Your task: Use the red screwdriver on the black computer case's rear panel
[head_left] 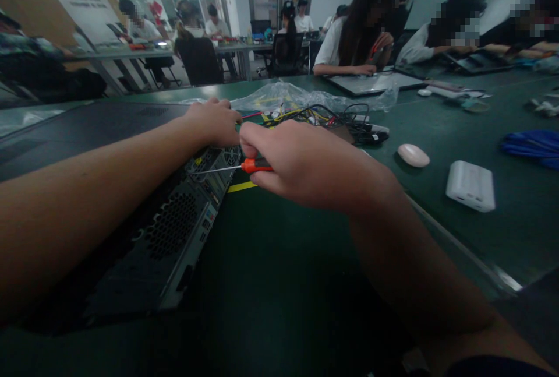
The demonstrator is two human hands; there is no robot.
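Nearest, on the near left of the green tabletop (271, 260), lies a black computer case (100, 123), flat, with its rear panel facing right. The honeycomb vent (172, 225) and a strip of ports (206, 222) sit toward the near end of that panel, and a round fan grille (231, 155) toward its far end. The top cover hides most of what the case holds.

The right hand (297, 161) is closed around the orange and black handle of a screwdriver (247, 166); the shaft points left to the rear panel, but whether the tip touches cannot be told. The left hand (215, 123) rests over the case's far right corner, fingers partly curled; I cannot tell whether it grips anything.

Toward the tabletop's right edge are a pale oval object (413, 155), a white block (470, 186) and a blue cable bundle (533, 147).

Just beyond the right hand lies a tangle of cables (325, 115), and behind it crumpled clear plastic (283, 94); its contents, if any, are unclear. At the far edge a person in white (336, 50) leans over a flat panel (375, 81). Farther off, others sit at another table (109, 53).
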